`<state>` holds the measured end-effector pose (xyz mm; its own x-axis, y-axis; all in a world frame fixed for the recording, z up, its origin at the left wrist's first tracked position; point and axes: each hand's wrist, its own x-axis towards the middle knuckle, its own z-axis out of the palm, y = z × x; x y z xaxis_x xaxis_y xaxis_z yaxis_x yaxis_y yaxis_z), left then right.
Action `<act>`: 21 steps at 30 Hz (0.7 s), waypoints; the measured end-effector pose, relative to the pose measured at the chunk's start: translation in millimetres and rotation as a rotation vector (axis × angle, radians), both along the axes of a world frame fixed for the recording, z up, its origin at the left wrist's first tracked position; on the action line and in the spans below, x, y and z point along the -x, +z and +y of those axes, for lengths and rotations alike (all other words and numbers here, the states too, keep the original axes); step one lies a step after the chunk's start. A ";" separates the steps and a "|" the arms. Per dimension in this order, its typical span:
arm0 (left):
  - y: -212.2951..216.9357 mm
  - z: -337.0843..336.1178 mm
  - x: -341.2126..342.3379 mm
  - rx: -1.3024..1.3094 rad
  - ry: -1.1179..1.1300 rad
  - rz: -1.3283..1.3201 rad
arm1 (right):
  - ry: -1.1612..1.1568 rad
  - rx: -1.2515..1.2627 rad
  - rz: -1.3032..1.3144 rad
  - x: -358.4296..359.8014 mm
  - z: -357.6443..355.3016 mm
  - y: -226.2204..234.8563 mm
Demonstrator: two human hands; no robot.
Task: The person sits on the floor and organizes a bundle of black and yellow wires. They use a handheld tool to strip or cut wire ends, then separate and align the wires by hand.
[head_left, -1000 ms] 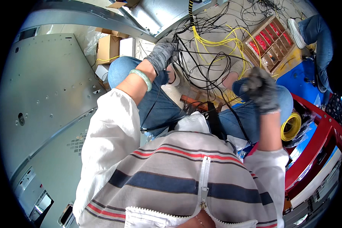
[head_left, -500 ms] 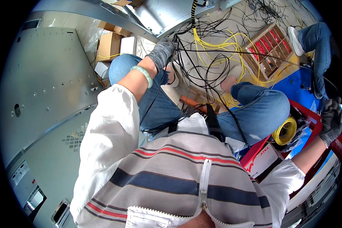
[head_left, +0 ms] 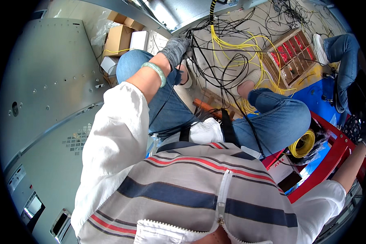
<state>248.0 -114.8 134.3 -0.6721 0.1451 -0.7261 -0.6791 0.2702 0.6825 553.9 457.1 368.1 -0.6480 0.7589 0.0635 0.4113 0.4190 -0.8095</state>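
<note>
My left hand (head_left: pixel 175 51), in a grey knitted glove, is closed around a bunch of black cables (head_left: pixel 193 61) beside the metal cabinet frame. Loops of these cables hang down between my knees. A thin black cable (head_left: pixel 248 50) stretches from near that hand toward the right, past a wooden tray. My right hand (head_left: pixel 364 132), gloved too, is reached out to the far right rim of the view, beyond the red metal frame (head_left: pixel 333 156). It is dark there, and its fingers and anything in them are hidden.
Yellow cables (head_left: pixel 221 44) spill across the floor near a wooden compartment tray (head_left: pixel 288 83) with red pieces. Another person's jeans-clad leg (head_left: pixel 339 53) is at the right. A yellow cable coil (head_left: pixel 301 144) lies by my right knee. Cardboard boxes (head_left: pixel 118 40) and a large metal panel (head_left: pixel 53 65) stand left.
My right arm has stretched farther right, its hand moving into the dark rim. The thin black cable sits a little higher across the tray. My left hand keeps its hold on the black cables.
</note>
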 end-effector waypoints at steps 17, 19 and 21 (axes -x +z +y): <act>16.1 4.7 -10.3 -0.242 0.103 -0.042 | 0.756 1.161 -0.238 87.1 -482.8 -231.1; -2.6 -7.5 -2.0 -0.291 0.012 -0.045 | 0.617 1.906 0.144 83.3 -456.5 -227.1; 17.3 -0.8 -4.4 -0.082 -0.068 -0.098 | 0.465 1.618 0.082 81.0 -395.5 -205.3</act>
